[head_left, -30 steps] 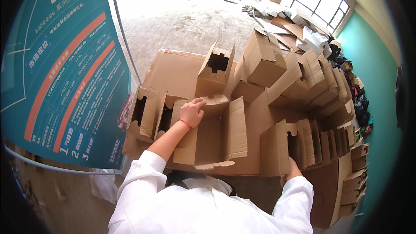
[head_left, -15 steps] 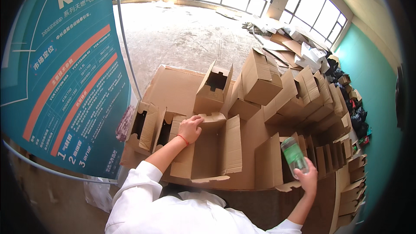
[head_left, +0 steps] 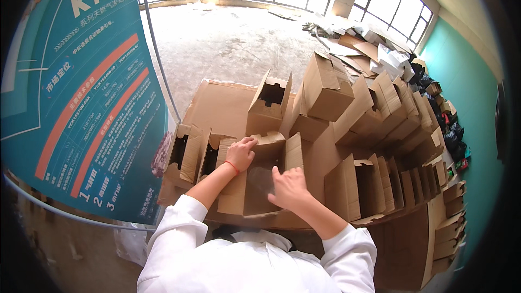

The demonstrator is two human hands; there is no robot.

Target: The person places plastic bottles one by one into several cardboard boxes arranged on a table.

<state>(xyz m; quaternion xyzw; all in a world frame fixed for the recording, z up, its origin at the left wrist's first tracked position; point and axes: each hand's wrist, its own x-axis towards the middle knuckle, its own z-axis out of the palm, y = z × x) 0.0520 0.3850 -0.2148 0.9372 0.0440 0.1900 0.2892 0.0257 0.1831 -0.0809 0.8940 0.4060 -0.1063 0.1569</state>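
Observation:
An open cardboard box (head_left: 232, 202) stands on the surface in front of me with its flaps spread. My left hand (head_left: 241, 153), a red cord on its wrist, is closed on the far flap at the box's top edge. Over the box's opening, my right hand (head_left: 290, 187) has thumb and forefinger around a clear plastic container (head_left: 259, 182). The container looks faint and blurred against the cardboard, and its green part does not show. Its lower end is inside the box's opening.
Smaller open boxes (head_left: 190, 154) stand left of the box; another box (head_left: 268, 100) is behind it. Right are tall boxes (head_left: 328, 87) and a row of open cartons (head_left: 369, 187). A teal banner (head_left: 103, 103) rises at left. Scrap cardboard (head_left: 363, 49) lies at the back right.
My right hand has moved left with the container, from the cartons at the right to over the open box. My left hand stays on the flap. The view has shifted slightly.

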